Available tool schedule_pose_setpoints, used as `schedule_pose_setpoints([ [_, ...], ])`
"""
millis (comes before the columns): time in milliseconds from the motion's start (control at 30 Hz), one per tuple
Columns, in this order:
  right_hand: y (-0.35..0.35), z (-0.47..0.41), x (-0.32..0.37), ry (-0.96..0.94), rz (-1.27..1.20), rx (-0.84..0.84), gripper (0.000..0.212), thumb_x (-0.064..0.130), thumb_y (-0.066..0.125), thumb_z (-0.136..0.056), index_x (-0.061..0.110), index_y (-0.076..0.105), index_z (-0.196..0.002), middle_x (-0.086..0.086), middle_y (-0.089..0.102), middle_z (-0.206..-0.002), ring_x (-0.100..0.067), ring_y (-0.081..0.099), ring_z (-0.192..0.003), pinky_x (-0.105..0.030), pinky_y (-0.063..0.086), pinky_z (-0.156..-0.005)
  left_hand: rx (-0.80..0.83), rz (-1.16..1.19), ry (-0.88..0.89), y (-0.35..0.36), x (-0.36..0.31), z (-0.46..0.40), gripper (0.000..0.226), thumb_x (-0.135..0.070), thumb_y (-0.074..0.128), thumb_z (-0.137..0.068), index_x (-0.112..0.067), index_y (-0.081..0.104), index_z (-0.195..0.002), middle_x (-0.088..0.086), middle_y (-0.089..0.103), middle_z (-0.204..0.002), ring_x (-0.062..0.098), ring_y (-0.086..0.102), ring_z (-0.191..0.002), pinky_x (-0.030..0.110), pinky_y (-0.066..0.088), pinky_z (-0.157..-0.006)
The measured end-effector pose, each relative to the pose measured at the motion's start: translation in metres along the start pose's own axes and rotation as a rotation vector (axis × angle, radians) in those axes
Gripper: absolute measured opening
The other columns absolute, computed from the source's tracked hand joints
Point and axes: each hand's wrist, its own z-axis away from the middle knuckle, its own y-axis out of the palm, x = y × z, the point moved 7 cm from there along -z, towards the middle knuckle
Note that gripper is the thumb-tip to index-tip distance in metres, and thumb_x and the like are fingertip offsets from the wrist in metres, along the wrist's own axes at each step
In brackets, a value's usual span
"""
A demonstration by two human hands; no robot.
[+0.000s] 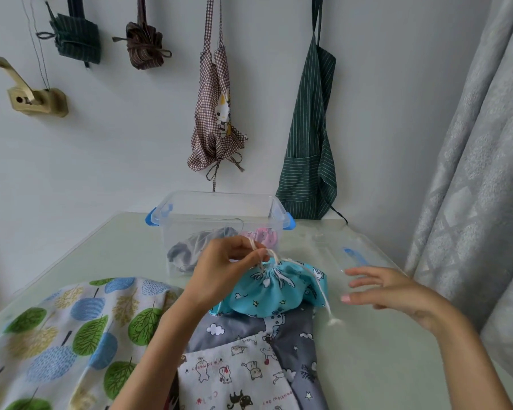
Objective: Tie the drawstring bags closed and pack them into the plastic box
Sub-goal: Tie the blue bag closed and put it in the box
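Observation:
A turquoise drawstring bag (271,291) with its mouth gathered sits on the table in front of the clear plastic box (219,214). My left hand (222,269) pinches the white drawstring (264,253) at the bag's neck. One cord end (328,309) trails down to the right, ending in a frayed tuft. My right hand (388,291) hovers to the right of the bag, fingers spread and holding nothing. Inside the box lie a grey bag (196,244) and a pink bag (262,235).
A grey cloud-print bag (290,329), a white cat-print bag (234,377) and a large tree-print bag (71,335) lie at the near side. The box's clear lid (344,247) rests right of the box. Aprons hang on the wall; a curtain hangs at right.

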Motion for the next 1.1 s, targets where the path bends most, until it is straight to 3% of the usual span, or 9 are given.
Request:
schedule_pose_setpoints([
  [167,0.006,0.018,0.068,-0.407,-0.09,-0.224,0.019,0.021,0.057,-0.091,0.036,0.064,-0.1,0.017,0.066,-0.106,0.001,0.058,-0.092,-0.011,0.04,-0.07,0.07,-0.033,0.017,0.009,-0.004,0.003,0.009,-0.015,0.069,-0.084,-0.01,0.075,-0.086,-0.001,0.076,-0.086,0.012,0.071,-0.082,0.023,0.055,-0.079],
  [233,0.026,0.025,0.089,-0.517,0.017,-0.162,0.016,0.031,0.053,-0.093,0.038,0.066,-0.099,0.026,0.066,-0.097,0.011,0.057,-0.085,-0.005,0.041,-0.069,0.095,-0.029,0.032,0.015,-0.009,0.004,0.008,-0.014,0.07,-0.082,-0.012,0.077,-0.085,-0.003,0.076,-0.088,0.012,0.071,-0.082,0.021,0.055,-0.076],
  [367,0.074,0.025,0.086,-0.495,0.184,0.17,0.016,0.032,0.054,-0.094,0.034,0.068,-0.087,0.029,0.064,-0.074,0.012,0.055,-0.075,-0.01,0.041,-0.074,0.111,-0.054,0.057,0.019,-0.013,0.006,0.01,-0.015,0.071,-0.082,-0.017,0.078,-0.088,-0.006,0.076,-0.088,0.012,0.072,-0.087,0.028,0.057,-0.082],
  [467,0.06,0.017,0.08,-0.479,0.071,0.034,0.014,0.029,0.066,-0.086,0.021,0.075,-0.094,0.01,0.074,-0.088,-0.002,0.067,-0.086,-0.024,0.053,-0.086,0.065,-0.038,0.022,0.016,-0.012,0.006,0.011,-0.018,0.069,-0.083,-0.02,0.077,-0.091,-0.011,0.075,-0.09,0.003,0.069,-0.092,0.031,0.055,-0.089],
  [567,0.039,0.019,0.081,-0.498,-0.004,-0.175,0.013,0.03,0.078,-0.073,0.018,0.077,-0.076,0.003,0.075,-0.073,-0.012,0.071,-0.074,-0.031,0.057,-0.077,0.035,-0.03,-0.005,0.017,-0.013,0.007,0.013,-0.022,0.064,-0.087,-0.025,0.076,-0.093,-0.018,0.073,-0.092,-0.003,0.066,-0.096,0.03,0.053,-0.093],
  [733,0.009,0.029,0.083,-0.555,0.07,-0.491,0.02,0.039,0.075,-0.074,0.023,0.07,-0.064,0.01,0.068,-0.064,-0.003,0.06,-0.06,-0.029,0.051,-0.067,-0.194,-0.056,-0.056,0.0,-0.01,0.006,0.014,-0.035,0.065,-0.085,-0.033,0.076,-0.078,-0.017,0.074,-0.085,0.002,0.068,-0.088,0.038,0.053,-0.089],
  [900,0.021,0.023,0.081,-0.529,0.076,-0.363,0.018,0.035,0.073,-0.077,0.019,0.071,-0.069,0.004,0.07,-0.065,-0.006,0.064,-0.061,-0.025,0.053,-0.064,-0.31,-0.125,-0.021,-0.014,-0.01,0.007,0.024,-0.037,0.066,-0.085,-0.027,0.074,-0.064,-0.012,0.066,-0.061,0.008,0.056,-0.06,0.028,0.044,-0.063],
  [1033,0.031,0.024,0.088,-0.5,-0.095,-0.224,0.021,0.029,0.068,-0.084,0.014,0.07,-0.069,0.002,0.064,-0.055,-0.003,0.058,-0.054,-0.009,0.046,-0.058,-0.398,0.023,-0.108,-0.027,0.001,0.009,0.016,-0.038,0.074,-0.077,-0.039,0.074,-0.061,0.014,0.06,-0.051,0.013,0.039,-0.057,0.029,0.034,-0.06],
  [1100,0.033,0.025,0.091,-0.478,-0.128,-0.187,0.022,0.028,0.065,-0.086,0.016,0.069,-0.068,0.006,0.061,-0.053,-0.001,0.055,-0.053,-0.005,0.043,-0.057,-0.401,0.106,-0.114,-0.03,-0.001,0.007,0.014,-0.035,0.076,-0.076,-0.023,0.078,-0.068,-0.004,0.048,-0.04,0.013,0.035,-0.047,0.03,0.037,-0.06],
])
